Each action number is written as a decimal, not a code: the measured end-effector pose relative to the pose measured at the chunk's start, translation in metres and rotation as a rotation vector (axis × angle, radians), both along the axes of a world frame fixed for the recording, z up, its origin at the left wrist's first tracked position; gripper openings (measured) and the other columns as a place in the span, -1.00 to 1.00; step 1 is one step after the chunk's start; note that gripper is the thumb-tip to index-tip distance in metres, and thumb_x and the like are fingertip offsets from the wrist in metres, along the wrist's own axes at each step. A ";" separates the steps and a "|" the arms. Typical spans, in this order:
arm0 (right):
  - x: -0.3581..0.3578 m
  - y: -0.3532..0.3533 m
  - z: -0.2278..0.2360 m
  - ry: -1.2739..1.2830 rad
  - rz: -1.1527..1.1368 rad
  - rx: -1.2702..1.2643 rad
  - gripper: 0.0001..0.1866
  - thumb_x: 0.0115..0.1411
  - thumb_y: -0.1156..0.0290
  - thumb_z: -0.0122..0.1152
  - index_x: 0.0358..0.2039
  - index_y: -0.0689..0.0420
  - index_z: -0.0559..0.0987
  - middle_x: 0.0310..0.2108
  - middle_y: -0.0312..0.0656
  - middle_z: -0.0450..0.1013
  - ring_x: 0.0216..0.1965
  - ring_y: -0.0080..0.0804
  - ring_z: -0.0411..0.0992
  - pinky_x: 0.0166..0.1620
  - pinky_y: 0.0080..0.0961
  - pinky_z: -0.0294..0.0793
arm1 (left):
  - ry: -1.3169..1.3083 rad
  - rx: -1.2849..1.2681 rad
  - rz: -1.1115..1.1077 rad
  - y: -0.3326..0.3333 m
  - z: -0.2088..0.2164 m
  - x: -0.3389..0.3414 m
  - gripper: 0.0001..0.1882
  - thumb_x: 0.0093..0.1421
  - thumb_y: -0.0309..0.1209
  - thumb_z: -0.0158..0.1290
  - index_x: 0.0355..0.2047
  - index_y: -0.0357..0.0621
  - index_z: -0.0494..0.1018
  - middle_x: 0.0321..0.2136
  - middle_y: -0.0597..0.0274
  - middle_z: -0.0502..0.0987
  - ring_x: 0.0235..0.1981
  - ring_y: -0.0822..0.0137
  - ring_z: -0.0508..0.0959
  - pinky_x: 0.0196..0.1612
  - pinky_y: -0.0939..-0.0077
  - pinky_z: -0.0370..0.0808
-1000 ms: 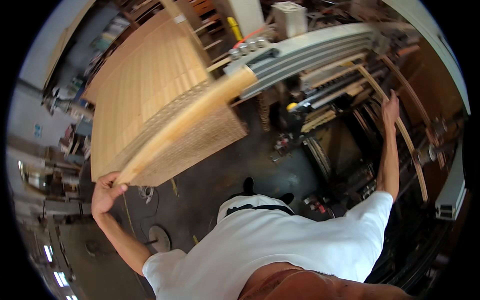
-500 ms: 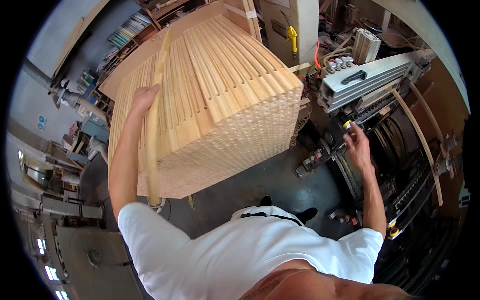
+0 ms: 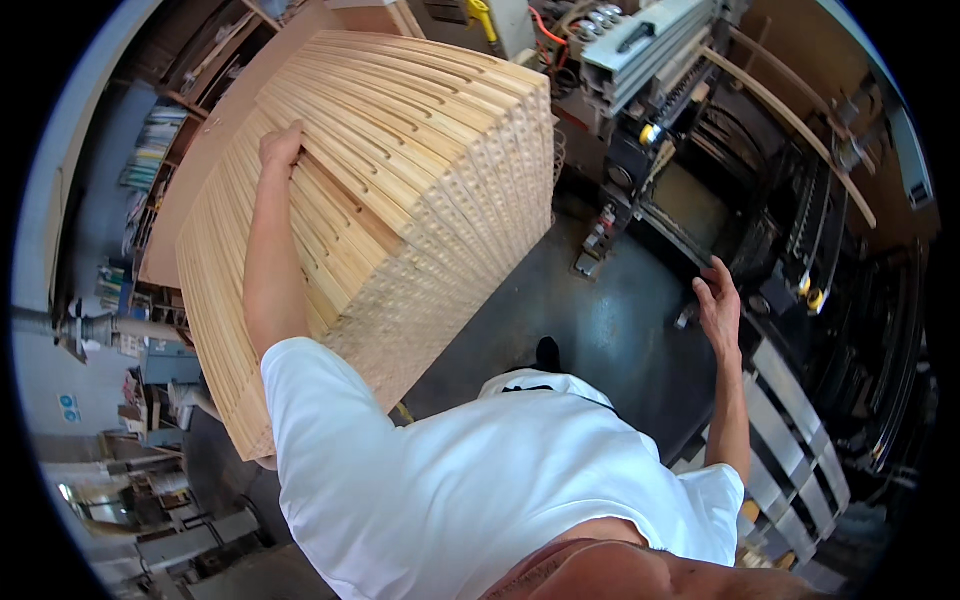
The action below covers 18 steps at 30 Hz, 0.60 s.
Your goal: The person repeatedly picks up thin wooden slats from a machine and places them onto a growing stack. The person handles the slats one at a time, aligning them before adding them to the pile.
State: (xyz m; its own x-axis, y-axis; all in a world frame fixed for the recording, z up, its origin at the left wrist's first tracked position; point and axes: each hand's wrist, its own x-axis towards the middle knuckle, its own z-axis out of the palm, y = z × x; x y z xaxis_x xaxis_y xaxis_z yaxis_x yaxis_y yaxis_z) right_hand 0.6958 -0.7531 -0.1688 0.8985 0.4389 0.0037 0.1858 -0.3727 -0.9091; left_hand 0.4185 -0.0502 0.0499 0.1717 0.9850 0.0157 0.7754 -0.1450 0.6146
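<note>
A big stack of pale wooden slats (image 3: 400,120) stands in front of me to the left. Long grooves run along its top, and its near end face (image 3: 450,215) is dotted with rows of holes. My left hand (image 3: 281,147) reaches over the top, its fingers curled round the edge of a wooden slat (image 3: 345,200) that shows a darker side. Part of the grip is hidden behind the knuckles. Off to the right, beside the dark machine, my right hand (image 3: 718,312) hangs in the air with fingers apart, holding nothing.
A black machine (image 3: 690,215) with rails and yellow-capped knobs fills the right. Behind it lie a grey aluminium profile (image 3: 640,50) and a curved wooden strip (image 3: 795,130). Pale slatted boards (image 3: 795,450) lean at lower right. Shelves of papers (image 3: 150,165) stand far left.
The view has turned right, so the stack appears farther left. The long strip in my left hand no longer stands out across the pile. My right hand has come away from the machine's yellow knob.
</note>
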 end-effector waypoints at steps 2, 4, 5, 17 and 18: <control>-0.026 -0.009 -0.026 0.086 -0.066 0.108 -0.44 0.27 0.43 0.25 0.27 0.20 0.36 -0.02 -0.07 0.52 -0.07 -0.40 0.49 0.01 -0.46 0.48 | 0.033 0.118 -0.106 -0.062 0.017 0.012 -0.22 0.14 0.07 0.15 0.07 -0.48 0.46 -0.17 -0.18 0.62 -0.11 0.09 0.63 -0.06 0.29 0.53; -0.057 -0.013 -0.033 0.111 -0.110 0.140 -0.45 0.28 0.43 0.26 0.26 0.19 0.38 0.00 -0.09 0.51 -0.05 -0.40 0.48 0.03 -0.46 0.48 | 0.057 0.213 -0.345 -0.131 0.028 0.016 -0.15 0.14 0.09 0.18 0.18 -0.44 0.37 0.01 -0.26 0.52 0.11 0.01 0.51 0.15 0.27 0.41; -0.075 -0.013 -0.035 0.142 -0.110 0.174 -0.45 0.27 0.43 0.26 0.26 0.21 0.38 0.01 -0.07 0.51 -0.05 -0.40 0.49 0.03 -0.45 0.49 | 0.080 0.245 -0.532 -0.164 0.030 0.012 -0.11 0.13 0.10 0.19 0.24 -0.41 0.31 0.14 -0.31 0.43 0.25 -0.04 0.39 0.28 0.26 0.31; -0.236 -0.027 -0.082 0.232 -0.064 -0.047 -0.49 0.21 0.38 0.25 0.16 0.27 0.46 0.01 0.11 0.52 -0.05 -0.07 0.55 0.01 -0.25 0.52 | 0.100 0.611 -0.986 -0.267 -0.023 -0.012 -0.32 0.24 -0.19 0.15 0.24 -0.36 0.26 0.26 -0.27 0.27 0.32 -0.14 0.23 0.36 0.18 0.16; -0.246 -0.032 -0.086 0.210 -0.083 -0.081 -0.50 0.21 0.37 0.25 0.15 0.26 0.47 0.01 0.10 0.52 -0.05 -0.05 0.55 0.02 -0.24 0.52 | 0.090 0.627 -1.007 -0.264 -0.020 -0.013 -0.32 0.23 -0.19 0.15 0.24 -0.35 0.26 0.25 -0.26 0.28 0.30 -0.14 0.25 0.35 0.17 0.18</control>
State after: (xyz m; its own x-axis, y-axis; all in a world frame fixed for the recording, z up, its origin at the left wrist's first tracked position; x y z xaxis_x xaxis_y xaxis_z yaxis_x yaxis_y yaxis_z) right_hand 0.4498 -0.7850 -0.2548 0.9088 0.3549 -0.2195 -0.0388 -0.4518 -0.8913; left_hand 0.4056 -0.3139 0.0300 0.8892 0.2306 0.3953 0.1766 -0.9698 0.1685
